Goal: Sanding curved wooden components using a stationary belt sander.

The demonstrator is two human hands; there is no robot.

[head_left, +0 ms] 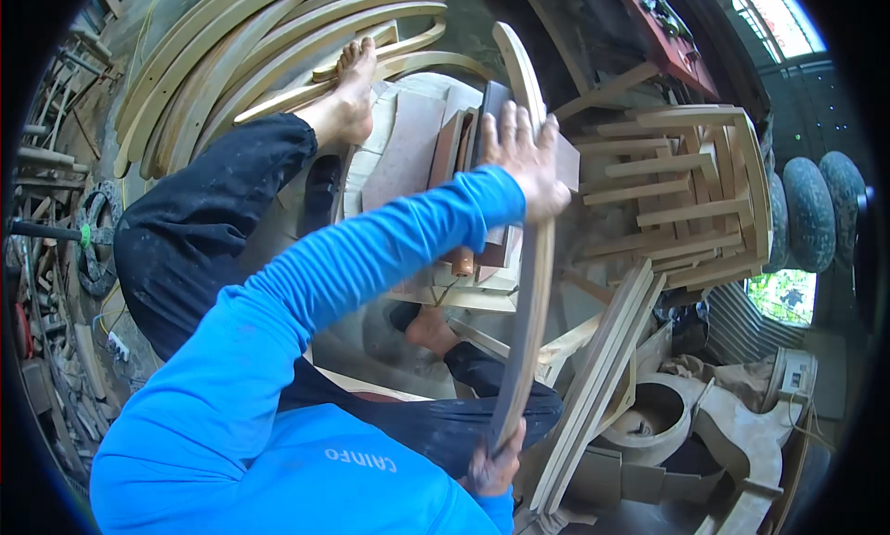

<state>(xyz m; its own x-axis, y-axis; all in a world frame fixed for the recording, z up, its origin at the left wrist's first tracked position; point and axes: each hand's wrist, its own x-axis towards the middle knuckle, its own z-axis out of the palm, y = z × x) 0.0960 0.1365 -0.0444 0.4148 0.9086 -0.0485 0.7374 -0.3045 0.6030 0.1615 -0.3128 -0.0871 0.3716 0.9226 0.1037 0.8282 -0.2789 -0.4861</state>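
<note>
A long curved wooden piece [533,303] runs lengthwise before me, from beyond my left hand down to my lap. My left hand [524,159] lies on its upper half, palm down, with the fingers stretched out and apart. At the near end my right hand [496,463] is closed around the wood. Under and beside my left hand stands a block-like wooden fixture with upright boards [448,150] and a dark flat-sided piece [494,97]. An orange-brown rounded part [463,261] shows below my left forearm. My left palm hides part of the wood and fixture.
Several curved wooden strips [232,53] lie at the far left, near my bare foot [354,95]. Stacked wooden frames [686,187] stand on the right, with long slats [598,377] leaning nearer me. A machine with a round opening [649,414] sits at lower right. Scrap wood [56,350] lines the left.
</note>
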